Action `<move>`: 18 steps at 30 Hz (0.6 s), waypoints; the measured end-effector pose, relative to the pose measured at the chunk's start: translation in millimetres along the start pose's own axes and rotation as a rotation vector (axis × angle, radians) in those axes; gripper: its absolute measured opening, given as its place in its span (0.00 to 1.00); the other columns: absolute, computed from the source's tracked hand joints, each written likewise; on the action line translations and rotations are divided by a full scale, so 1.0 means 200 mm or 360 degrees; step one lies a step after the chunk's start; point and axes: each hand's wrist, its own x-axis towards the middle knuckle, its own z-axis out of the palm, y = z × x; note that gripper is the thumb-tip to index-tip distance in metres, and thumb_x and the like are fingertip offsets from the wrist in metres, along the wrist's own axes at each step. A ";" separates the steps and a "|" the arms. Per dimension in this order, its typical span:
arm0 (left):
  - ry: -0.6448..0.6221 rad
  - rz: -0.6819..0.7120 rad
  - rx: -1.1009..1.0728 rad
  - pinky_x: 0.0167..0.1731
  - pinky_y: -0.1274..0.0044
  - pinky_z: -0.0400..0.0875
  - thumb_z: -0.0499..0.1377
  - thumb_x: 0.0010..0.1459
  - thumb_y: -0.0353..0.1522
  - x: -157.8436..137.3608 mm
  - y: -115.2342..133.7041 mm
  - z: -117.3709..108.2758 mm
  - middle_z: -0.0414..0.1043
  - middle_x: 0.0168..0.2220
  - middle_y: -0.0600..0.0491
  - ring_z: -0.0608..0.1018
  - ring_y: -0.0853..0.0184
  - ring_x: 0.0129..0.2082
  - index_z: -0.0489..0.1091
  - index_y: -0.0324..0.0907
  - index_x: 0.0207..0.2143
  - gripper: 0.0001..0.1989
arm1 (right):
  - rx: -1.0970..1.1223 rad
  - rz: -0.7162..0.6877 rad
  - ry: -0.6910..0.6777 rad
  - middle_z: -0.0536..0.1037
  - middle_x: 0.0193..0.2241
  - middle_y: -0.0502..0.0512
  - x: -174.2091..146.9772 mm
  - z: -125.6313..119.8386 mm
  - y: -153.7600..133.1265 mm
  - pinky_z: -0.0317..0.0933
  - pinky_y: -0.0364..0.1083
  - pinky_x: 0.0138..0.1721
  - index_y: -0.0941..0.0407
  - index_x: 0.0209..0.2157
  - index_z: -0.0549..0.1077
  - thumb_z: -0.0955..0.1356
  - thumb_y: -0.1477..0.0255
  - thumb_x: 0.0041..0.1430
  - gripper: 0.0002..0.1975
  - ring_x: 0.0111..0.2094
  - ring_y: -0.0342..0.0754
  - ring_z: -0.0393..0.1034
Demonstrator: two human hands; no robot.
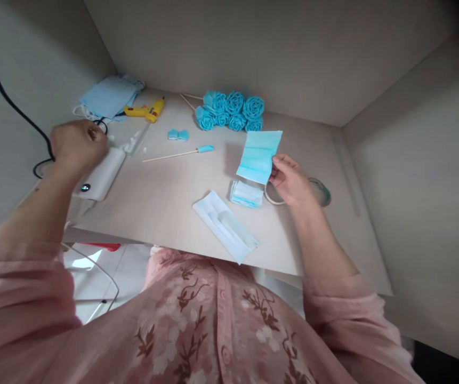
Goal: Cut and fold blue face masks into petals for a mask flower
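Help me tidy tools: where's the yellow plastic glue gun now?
In the head view, the glue gun lies back left on the pale tabletop, just right of the light blue mask pile and left of the blue ruffled flowers.

Light-blue sheet (260, 154) at two o'clock; pink, brown-sprigged shirt (203, 325), six; yellow glue gun (155, 111), ten; turquoise roses (235, 102), twelve

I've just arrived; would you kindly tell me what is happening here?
A person's right hand holds up a blue sheet near a small stack of blue pieces. The left hand is curled near a white device; whether it grips anything is unclear. Blue flowers lie at the back, a yellow glue gun to their left, and a blue-tipped stick in front.
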 end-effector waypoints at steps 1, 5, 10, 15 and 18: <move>0.0030 -0.0020 0.0000 0.60 0.71 0.56 0.58 0.58 0.43 -0.01 0.02 0.02 0.76 0.55 0.49 0.71 0.61 0.56 0.61 0.36 0.62 0.33 | 0.0075 0.0014 0.0011 0.74 0.26 0.48 0.00 0.00 0.00 0.70 0.49 0.35 0.52 0.29 0.71 0.77 0.57 0.43 0.18 0.29 0.46 0.72; 0.0166 -0.0107 -0.0027 0.60 0.69 0.59 0.59 0.57 0.43 -0.05 0.01 0.11 0.73 0.58 0.49 0.72 0.60 0.55 0.53 0.38 0.67 0.40 | 0.0194 0.0019 0.0008 0.73 0.24 0.46 -0.01 0.01 0.00 0.68 0.45 0.30 0.51 0.28 0.72 0.79 0.58 0.41 0.18 0.26 0.43 0.70; 0.0311 -0.0283 -0.0078 0.59 0.64 0.65 0.59 0.56 0.43 -0.05 -0.06 0.21 0.73 0.58 0.48 0.73 0.53 0.57 0.48 0.39 0.70 0.43 | 0.0318 0.0097 0.0082 0.74 0.24 0.46 -0.01 0.02 0.00 0.66 0.43 0.28 0.52 0.27 0.75 0.81 0.61 0.35 0.19 0.25 0.42 0.69; 0.0290 -0.0369 0.0010 0.59 0.56 0.66 0.57 0.56 0.43 -0.14 0.01 0.24 0.74 0.54 0.43 0.73 0.44 0.57 0.48 0.38 0.70 0.43 | 0.0373 0.0086 0.0077 0.74 0.23 0.47 -0.02 0.03 -0.01 0.66 0.44 0.27 0.54 0.27 0.74 0.81 0.62 0.36 0.19 0.25 0.41 0.68; 0.0282 -0.0316 0.0026 0.57 0.51 0.67 0.53 0.57 0.45 -0.22 0.05 0.26 0.73 0.54 0.40 0.72 0.39 0.58 0.48 0.37 0.70 0.42 | 0.0368 0.0067 0.0041 0.74 0.24 0.47 -0.03 0.04 -0.02 0.66 0.45 0.28 0.54 0.27 0.72 0.80 0.61 0.39 0.18 0.25 0.42 0.68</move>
